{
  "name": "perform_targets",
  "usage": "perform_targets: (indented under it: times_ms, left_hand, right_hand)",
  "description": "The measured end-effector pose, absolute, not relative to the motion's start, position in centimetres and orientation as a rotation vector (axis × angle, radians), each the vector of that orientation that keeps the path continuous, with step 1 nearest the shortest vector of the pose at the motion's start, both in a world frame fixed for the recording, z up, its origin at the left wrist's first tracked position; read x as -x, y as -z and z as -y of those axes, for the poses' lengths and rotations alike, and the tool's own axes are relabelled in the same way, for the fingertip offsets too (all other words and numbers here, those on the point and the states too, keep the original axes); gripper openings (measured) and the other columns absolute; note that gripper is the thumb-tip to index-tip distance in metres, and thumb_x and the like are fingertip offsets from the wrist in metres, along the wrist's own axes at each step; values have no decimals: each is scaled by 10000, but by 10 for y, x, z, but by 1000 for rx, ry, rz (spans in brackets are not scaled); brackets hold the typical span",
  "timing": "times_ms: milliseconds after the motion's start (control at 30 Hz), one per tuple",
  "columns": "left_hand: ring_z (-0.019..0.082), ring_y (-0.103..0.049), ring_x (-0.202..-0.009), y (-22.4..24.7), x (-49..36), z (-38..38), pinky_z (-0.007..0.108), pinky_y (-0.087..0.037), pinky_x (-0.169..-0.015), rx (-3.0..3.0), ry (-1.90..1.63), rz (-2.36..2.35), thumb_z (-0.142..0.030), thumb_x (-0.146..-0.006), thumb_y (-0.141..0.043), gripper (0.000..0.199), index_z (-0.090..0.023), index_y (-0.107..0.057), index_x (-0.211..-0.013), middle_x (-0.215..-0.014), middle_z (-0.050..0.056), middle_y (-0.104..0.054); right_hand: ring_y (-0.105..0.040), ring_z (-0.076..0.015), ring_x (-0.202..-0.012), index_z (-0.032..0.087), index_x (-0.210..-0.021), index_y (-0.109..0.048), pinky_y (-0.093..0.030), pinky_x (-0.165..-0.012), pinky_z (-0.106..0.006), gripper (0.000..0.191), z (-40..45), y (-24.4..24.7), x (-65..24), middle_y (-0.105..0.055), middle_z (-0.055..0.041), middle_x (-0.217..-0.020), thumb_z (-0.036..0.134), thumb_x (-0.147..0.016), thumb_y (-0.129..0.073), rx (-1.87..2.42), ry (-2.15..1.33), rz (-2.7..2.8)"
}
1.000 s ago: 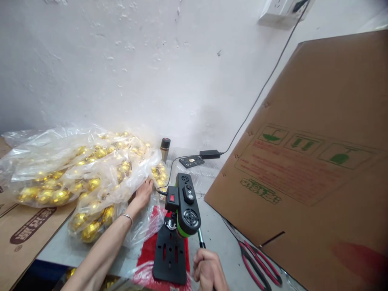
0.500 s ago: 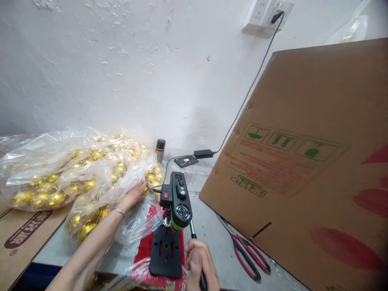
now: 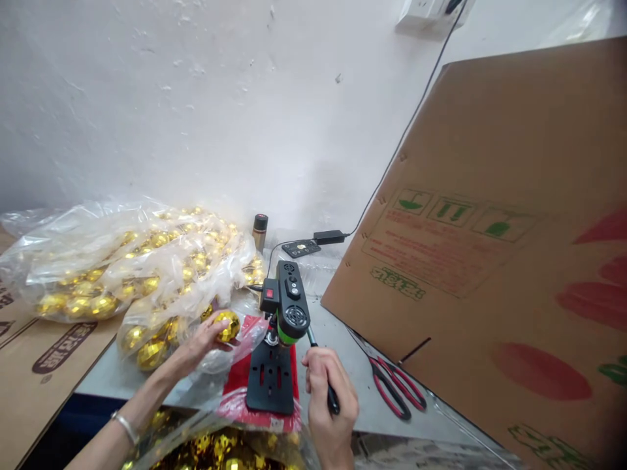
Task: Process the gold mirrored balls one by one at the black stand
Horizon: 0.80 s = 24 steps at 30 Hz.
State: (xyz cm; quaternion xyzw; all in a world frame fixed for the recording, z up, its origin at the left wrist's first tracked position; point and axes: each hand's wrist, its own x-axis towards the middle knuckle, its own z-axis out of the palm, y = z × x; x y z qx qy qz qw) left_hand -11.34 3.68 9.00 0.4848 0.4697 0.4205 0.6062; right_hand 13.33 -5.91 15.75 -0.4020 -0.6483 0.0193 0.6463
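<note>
My left hand (image 3: 210, 339) holds a shiny gold faceted ball (image 3: 228, 326) between thumb and fingers, just left of a small black press-like machine (image 3: 292, 303). The machine stands on a slotted black base plate (image 3: 271, 382) over a red sheet. My right hand (image 3: 332, 385) is wrapped round the black-gripped lever (image 3: 333, 399) at the machine's right side. Clear plastic bags (image 3: 161, 245) full of similar gold balls lie to the left. More gold pieces (image 3: 220, 450) show in plastic below the table's front edge.
Red-handled scissors (image 3: 396, 385) lie right of my right hand. A large cardboard box (image 3: 470, 163) leans at the right. Behind the machine are a dark-capped bottle (image 3: 260, 232), a black patterned flat object (image 3: 301, 248) and a power adapter (image 3: 328, 236) with its cable. Flat cardboard (image 3: 59, 359) lies at left.
My left hand has come back from the bag opening toward me and now shows a gold ball in its fingers. The view has tilted down slightly. My right hand stays on the lever.
</note>
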Motion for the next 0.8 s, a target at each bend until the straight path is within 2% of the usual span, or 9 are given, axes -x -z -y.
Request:
perform_targets:
  times_ms: [67,167,333,567,700,800]
  left_hand:
    - [232,-758,-825,-85,117,-2,307,-586,-694,-774,-990,-913,-619,-711,-904,653,-191,-699,-1159,-978,49,-782]
    - [179,-735,-762,-74,116,36,233,-525,-589,-473,-978,-821,-473,-649,-1015,618,-181,-732,-1114,-989,51,-797]
    - [123,-658,-622,-56,98,53,177,-404,-462,-254,-1118,-805,-390,-620,-1047,551,-155,-723,-999,-858,34,-786]
    - [115,-635,-591,-67,74,49,177,-409,-465,-183,-1134,-688,-333,-554,-1065,562,-165,-698,-945,-778,-1,-751]
    - [84,-591,-534,-70,65,46,162,-387,-447,-130,-1104,-663,-331,-595,-1043,541,-152,-705,-977,-779,4,-755]
    - [107,-631,-539,-68,56,41,175,-446,-468,-130,-1077,-707,-308,-702,-968,433,-144,-704,-1004,-788,29,-773]
  right_hand:
    - [-559,-79,-632,234,-829,-543,-459,-589,-170,274,60,-158,-131,-580,41,-750,116,-1069,-483,912,-48,1465]
    - [-553,-75,-627,234,-827,-551,-454,-579,-166,275,60,-156,-131,-580,42,-755,122,-1071,-489,923,-48,1448]
    - [-554,-74,-627,233,-840,-556,-475,-597,-167,263,59,-153,-131,-571,43,-760,124,-1070,-490,915,-45,1437]
    - [-566,-75,-624,231,-846,-541,-479,-590,-172,259,58,-153,-130,-572,39,-767,88,-1054,-486,891,-24,1443]
    - [-583,-82,-639,230,-842,-550,-476,-594,-177,266,58,-154,-130,-573,38,-754,71,-1044,-480,891,-32,1447]
    - [-581,-83,-641,230,-817,-538,-471,-602,-179,283,59,-157,-129,-573,39,-744,55,-1031,-477,888,-27,1443]
